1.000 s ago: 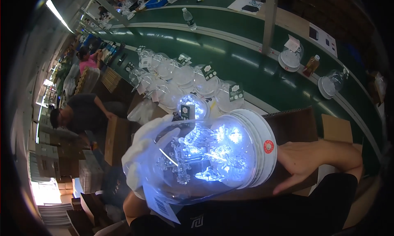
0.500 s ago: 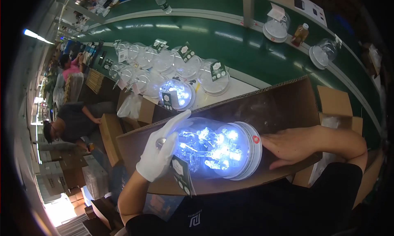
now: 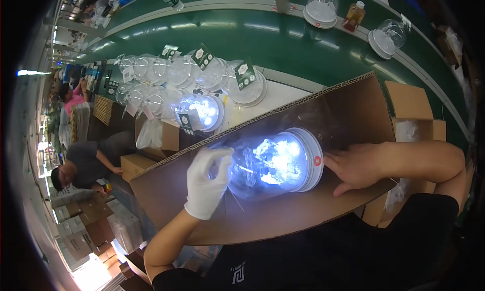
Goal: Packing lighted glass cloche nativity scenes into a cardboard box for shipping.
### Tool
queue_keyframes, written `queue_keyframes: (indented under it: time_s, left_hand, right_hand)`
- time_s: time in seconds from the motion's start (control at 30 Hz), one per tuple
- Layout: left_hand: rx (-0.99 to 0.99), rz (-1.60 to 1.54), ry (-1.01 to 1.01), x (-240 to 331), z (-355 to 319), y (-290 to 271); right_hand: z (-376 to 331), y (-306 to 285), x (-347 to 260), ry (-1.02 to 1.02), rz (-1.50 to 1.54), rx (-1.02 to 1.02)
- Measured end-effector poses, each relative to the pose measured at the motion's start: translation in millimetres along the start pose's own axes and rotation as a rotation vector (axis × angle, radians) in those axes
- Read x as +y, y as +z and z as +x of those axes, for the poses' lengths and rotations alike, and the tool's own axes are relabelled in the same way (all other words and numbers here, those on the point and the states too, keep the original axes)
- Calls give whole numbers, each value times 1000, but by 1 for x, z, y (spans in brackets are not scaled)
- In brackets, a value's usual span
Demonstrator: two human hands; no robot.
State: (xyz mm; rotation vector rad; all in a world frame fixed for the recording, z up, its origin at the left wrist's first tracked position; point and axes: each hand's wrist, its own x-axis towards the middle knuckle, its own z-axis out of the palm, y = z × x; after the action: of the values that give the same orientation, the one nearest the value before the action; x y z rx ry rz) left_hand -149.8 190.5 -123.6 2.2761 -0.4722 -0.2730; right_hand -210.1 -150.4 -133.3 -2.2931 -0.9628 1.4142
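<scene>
A clear dome lamp (image 3: 275,162), glowing blue-white, lies on its side within the open cardboard box (image 3: 331,105), its pale round base to the right. A red round mark sits on the base. My left hand (image 3: 204,182), in a white glove, closes thumb against fingers at the dome's rounded top; exactly what the pinch grips there is partly hidden. From the right, my bare right hand (image 3: 356,167) holds the base end, its thumb apart and its fingertips partly hidden at the underside. The glare blurs the decoration inside the dome.
Several clear domes (image 3: 207,73) with hanging tags crowd a white surface beyond the box, one lit dome (image 3: 199,113) among them. A green bench (image 3: 242,42) carries more domes and a drink bottle (image 3: 353,16). Another person (image 3: 93,157) works at left beside cartons.
The lamp has sunk deeper into the box, with both hands following it. My left hand has gone from cupping the dome's end to a pinch. The view has shifted slightly.
</scene>
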Motion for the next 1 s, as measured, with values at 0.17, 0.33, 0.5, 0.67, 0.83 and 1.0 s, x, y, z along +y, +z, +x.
queue_keyframes:
  time_s: [0.17,0.33,0.5,0.67,0.83,1.0]
  left_hand:
    - [45,-114,70,3,6,-1]
    - [-94,13,446,10,11,5]
    - [-332,285,530,4,17,10]
    - [-454,393,556,-14,21,21]
    - [-535,412,670,-21,21,33]
    - [-515,410,765,-36,19,41]
  right_hand:
    - [5,-4,-2,79,70,-79]
    - [2,-9,-1,153,-232,33]
    - [1,-22,-3,133,-282,119]
    - [26,-84,-40,256,-333,-76]
    - [105,-104,-44,319,-454,-290]
    - [181,-85,0,338,-508,-433]
